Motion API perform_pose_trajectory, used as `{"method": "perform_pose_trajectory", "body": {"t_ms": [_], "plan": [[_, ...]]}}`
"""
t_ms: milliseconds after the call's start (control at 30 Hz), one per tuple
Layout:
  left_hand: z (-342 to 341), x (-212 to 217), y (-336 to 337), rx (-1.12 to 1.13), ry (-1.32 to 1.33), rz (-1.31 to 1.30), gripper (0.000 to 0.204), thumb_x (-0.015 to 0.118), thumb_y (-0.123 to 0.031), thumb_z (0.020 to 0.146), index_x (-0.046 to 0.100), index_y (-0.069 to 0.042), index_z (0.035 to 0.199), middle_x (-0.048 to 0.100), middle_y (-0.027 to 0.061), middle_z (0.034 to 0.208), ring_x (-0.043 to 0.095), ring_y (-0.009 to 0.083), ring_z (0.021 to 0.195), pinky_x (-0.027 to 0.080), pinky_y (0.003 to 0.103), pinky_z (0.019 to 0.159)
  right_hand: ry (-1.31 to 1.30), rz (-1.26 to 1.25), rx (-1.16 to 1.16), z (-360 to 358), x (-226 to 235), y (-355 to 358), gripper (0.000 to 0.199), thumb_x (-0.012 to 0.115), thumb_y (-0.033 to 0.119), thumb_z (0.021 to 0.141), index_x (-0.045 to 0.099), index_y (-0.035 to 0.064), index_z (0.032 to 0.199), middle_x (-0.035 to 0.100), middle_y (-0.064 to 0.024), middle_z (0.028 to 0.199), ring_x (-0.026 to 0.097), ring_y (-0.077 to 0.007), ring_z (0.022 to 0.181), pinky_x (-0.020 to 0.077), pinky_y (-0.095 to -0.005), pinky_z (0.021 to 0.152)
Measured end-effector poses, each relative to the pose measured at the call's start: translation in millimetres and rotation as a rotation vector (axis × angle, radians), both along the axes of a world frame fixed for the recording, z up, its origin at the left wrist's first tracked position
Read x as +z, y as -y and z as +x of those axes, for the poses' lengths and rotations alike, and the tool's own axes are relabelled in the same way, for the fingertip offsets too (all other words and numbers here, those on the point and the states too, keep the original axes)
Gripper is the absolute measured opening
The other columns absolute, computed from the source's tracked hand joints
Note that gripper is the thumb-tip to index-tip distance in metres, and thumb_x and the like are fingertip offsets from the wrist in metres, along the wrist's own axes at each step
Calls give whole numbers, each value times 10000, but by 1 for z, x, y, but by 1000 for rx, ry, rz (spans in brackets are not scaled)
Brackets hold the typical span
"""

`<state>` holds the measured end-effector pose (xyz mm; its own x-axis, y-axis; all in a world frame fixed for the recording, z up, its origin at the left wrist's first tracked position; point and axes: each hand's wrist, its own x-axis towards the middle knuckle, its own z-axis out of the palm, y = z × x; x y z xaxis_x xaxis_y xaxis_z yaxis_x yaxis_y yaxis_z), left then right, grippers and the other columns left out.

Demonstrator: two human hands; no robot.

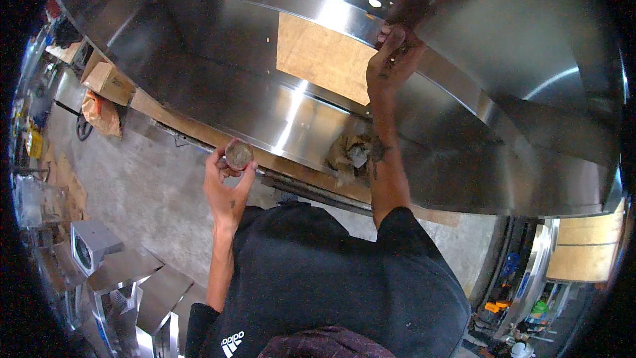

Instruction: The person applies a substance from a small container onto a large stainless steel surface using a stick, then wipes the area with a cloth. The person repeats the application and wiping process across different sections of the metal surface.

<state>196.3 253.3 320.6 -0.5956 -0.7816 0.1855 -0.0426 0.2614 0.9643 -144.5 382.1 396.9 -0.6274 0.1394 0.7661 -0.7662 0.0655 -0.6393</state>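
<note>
Overhead, in the head view, the person stood close against a large stainless-steel hood [278,79], its polished panels bending toward the picture's rim. The left hand [226,182] was raised before the chest, fingers and thumb closed around a small round disc [238,155], brownish and worn on its face, held apart from the metal. The disc looked light and stiff, probably abrasive on its flat side; the rim, where the fingers already lay, seemed the sensible place to hold it. The right hand [392,53] reached up to the hood's upper flange, fingers curled and pressed against the steel edge; whether it pinched anything small there could not be told. Sheet steel of this kind was judged rigid, slippery when polished and sharp along folded edges. A crumpled rag [349,154] lay on the lower ledge beside the right forearm. A patch of brown protective film [322,53] covered part of the inner panel. At the left, a cardboard box [108,81] rested beside the hood, and folded steel parts [126,278] stood on the concrete floor [146,185].
</note>
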Motion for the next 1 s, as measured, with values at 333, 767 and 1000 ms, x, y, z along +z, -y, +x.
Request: {"method": "perform_pose_trajectory", "body": {"t_ms": [333, 767, 1000], "plan": [[2, 8, -7, -75, 164, -54, 647, 861, -105, 898, 517, 29, 1430, 659, 130, 1337, 701, 205, 1073, 593, 336, 876, -17, -15, -81, -2, 0, 0, 175, 579, 175, 1097, 573, 8, 1148, 706, -96, 949, 678, -161, 812, 553, -301, 729], [2, 4, -10, -70, 126, -18, 687, 876, -113, 888, 502, 50, 1440, 672, 163, 1276, 695, 206, 1091, 589, 329, 874, 43, 11, -73, -2, 1, 3, 229, 562, 201, 1119, 501, -15, 1161, 711, -120, 970, 667, -129, 813, 548, -269, 728], [2, -2, -14, 11, 62, -58, 661, 887, -147, 852, 554, 92, 1371, 718, 155, 1114, 698, 172, 923, 578, 288, 771, -47, 38, -99, -8, -4, 2, 259, 564, 229, 1119, 500, -19, 1162, 712, -123, 951, 669, -139, 820, 546, -278, 733]]}}
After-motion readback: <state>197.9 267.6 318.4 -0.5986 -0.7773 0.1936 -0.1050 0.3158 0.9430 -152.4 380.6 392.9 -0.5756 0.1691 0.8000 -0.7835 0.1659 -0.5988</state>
